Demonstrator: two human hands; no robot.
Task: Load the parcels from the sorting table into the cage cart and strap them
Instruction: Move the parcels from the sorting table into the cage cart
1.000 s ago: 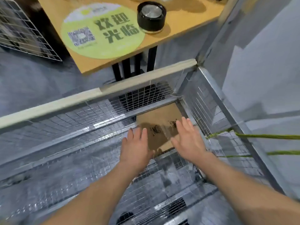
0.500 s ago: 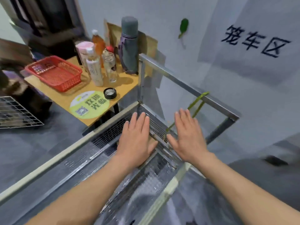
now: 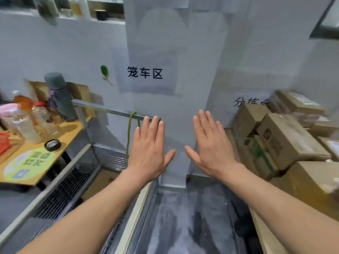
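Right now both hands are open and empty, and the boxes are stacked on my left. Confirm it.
Wrong side: the head view shows the boxes stacked on your right, not left. The left hand and right hand are open and empty.

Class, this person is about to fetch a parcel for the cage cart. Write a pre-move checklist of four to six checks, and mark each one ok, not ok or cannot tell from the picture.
1. Left hand free, fingers straight, no grip on anything: ok.
2. Right hand free, fingers straight: ok.
3. Brown cardboard parcels stacked at the right, tops unobstructed: ok.
4. Grey wire-mesh cage cart open at the top for loading: ok.
5. Green strap present, hanging on the cart: ok.
6. Room left inside the cart: cannot tell, its floor is mostly hidden.
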